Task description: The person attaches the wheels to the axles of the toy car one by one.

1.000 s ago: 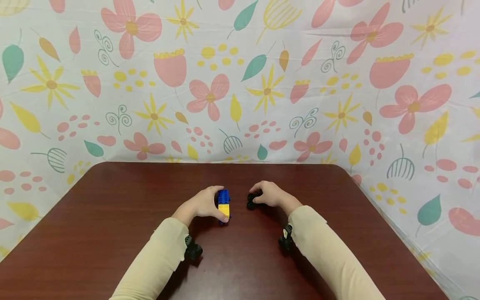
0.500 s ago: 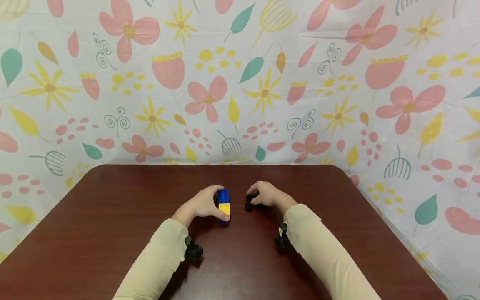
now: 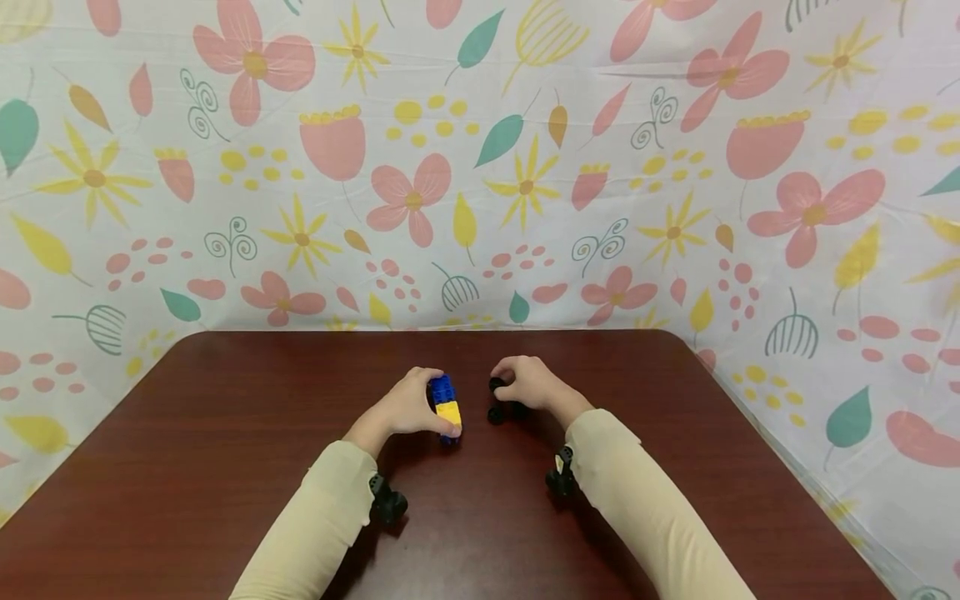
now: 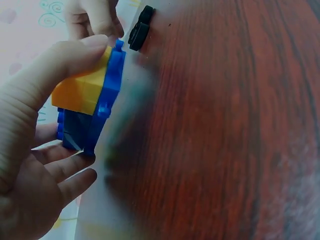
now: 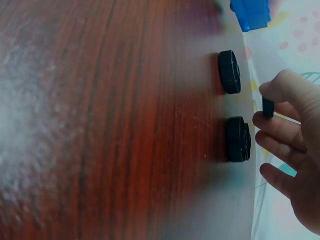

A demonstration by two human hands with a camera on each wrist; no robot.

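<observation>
While the left grip [image 3: 408,406] holds the blue-and-yellow block toy [image 3: 447,411] between thumb and fingers, the right grip [image 3: 534,386] pinches one black wheel [image 5: 268,107], near two loose ones. Toy sits around the middle of the bench [image 3: 225,467], just left of the wheels, blue base [image 4: 113,75] turned towards the wood; whether it touches, cannot tell. Risks, as I judge them: the pinched wheel is small and largely covered by fingers, so a slack pinch could drop it, and its round rim could let it roll. Low right fingers could knock the loose wheels across the smooth surface. Left thumb bears on the yellow part [image 4: 86,91]; too hard a squeeze might work it off the base, too light a one might let the toy twist. Count: block toy, one; black wheels, three in view, being the pinched one, a loose wheel nearer the toy [image 5: 230,72] and a loose wheel farther off [image 5: 238,140]; grips, two, both occupied; wrist cameras [image 3: 388,504], two, one per arm. Number of bricks in the toy: fingers hide too much to say.
</observation>
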